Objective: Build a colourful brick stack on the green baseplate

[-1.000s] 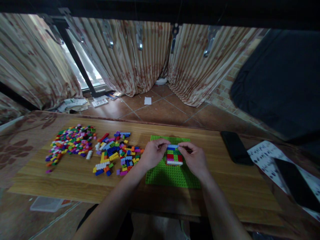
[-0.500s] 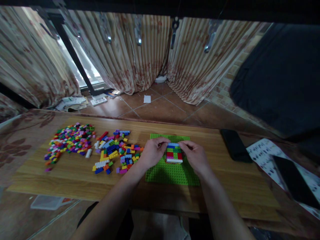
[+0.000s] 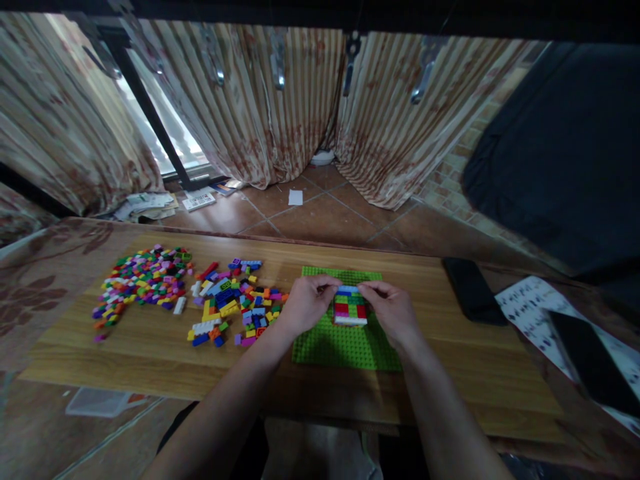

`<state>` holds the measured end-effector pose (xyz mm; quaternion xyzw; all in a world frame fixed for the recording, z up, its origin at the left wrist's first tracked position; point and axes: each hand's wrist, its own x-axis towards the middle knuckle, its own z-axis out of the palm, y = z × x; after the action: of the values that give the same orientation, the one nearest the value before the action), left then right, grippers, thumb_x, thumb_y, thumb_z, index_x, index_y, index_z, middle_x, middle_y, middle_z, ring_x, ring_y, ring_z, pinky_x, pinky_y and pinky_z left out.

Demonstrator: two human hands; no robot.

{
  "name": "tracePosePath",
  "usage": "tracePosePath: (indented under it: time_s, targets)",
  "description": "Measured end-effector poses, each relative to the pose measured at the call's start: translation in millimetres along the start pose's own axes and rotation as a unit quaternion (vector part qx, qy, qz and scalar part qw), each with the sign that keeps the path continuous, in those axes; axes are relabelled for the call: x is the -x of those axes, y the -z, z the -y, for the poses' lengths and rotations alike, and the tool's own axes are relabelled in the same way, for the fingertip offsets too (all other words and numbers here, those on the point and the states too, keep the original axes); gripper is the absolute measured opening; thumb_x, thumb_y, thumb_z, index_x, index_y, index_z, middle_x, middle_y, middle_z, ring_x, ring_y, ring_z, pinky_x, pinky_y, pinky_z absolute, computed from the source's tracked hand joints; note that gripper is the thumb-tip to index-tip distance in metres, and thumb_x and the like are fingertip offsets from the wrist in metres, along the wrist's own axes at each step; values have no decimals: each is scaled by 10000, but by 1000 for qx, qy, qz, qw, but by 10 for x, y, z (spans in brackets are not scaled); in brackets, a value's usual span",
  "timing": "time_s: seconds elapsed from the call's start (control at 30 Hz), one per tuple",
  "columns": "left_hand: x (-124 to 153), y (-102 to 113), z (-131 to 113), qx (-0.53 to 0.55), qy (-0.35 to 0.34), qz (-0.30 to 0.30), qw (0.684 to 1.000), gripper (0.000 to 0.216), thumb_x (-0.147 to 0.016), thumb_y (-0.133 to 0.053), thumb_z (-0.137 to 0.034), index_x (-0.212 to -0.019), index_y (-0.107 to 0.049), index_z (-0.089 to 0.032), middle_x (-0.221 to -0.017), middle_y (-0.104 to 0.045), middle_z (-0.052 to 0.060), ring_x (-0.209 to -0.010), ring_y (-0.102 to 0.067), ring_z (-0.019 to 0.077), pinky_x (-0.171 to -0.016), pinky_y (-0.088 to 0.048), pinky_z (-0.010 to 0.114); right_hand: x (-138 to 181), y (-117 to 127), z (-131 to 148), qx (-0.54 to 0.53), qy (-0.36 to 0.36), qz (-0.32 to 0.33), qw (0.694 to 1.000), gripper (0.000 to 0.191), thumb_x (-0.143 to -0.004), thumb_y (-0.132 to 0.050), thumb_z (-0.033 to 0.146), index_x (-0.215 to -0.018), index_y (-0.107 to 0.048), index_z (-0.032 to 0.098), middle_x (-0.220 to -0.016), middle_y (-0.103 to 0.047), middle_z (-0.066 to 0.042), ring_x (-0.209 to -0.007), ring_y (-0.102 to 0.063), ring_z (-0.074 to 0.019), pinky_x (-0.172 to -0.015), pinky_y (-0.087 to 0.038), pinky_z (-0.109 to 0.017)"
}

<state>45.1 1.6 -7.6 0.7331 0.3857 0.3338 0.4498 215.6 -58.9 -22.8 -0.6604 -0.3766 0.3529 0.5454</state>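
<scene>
Nearby, loose bricks (image 3: 229, 307) lie left of the green baseplate (image 3: 345, 348).

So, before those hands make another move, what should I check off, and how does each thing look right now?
1. Left hand at the left end of the light-blue strip: ok.
2. Right hand at its right end: ok.
3. Strip pressed fully down on the brick block: cannot tell; too small to see.
4. Block fixed to the green baseplate: cannot tell; it shows over the plate, but its underside is hidden.
5. Loose bricks sorted by colour: not ok, colours are mixed.
6. Nearer phone apart from the baseplate: ok, off to the right.
</scene>
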Motion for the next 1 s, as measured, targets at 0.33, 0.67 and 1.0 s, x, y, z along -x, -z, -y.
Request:
tracePosePath:
  time_s: [0.33,0.67,1.0]
  targets:
    - [-24,-26,35,51,15,-4,999,250,-822,-591,-125,-1039,-707,-168,-959,-761,56,-854,-712,165,-810,-567,288,-7,-18,31,-23,-7,-9,1000,299,-620,-775,473,-746,-749,203,-744,-730,-37,-717,-644,-201,-737,-507,-361]
    - [-9,18,48,22,21,-44,999,302,-835,-579,-172,-1118,-685,-162,-870,-732,32,-697,-657,141,-687,-540,263,-6,80,61,-63,-58,-51,995,420,-666,-711,588,-801,-741,191,-817,-746,-84,-620,-612,-166,-535,-485,-274]
    - [2,-7,22,32,0,-24,999,238,-878,-534,-188,-1024,-720,-157,-947,-749,55,-817,-685,168,-770,-547,281,50,-17,116,-26,-16,-19,999,400,-685,-717,568,-832,-758,198,-818,-748,-53,-698,-627,-185,-628,-484,-302]
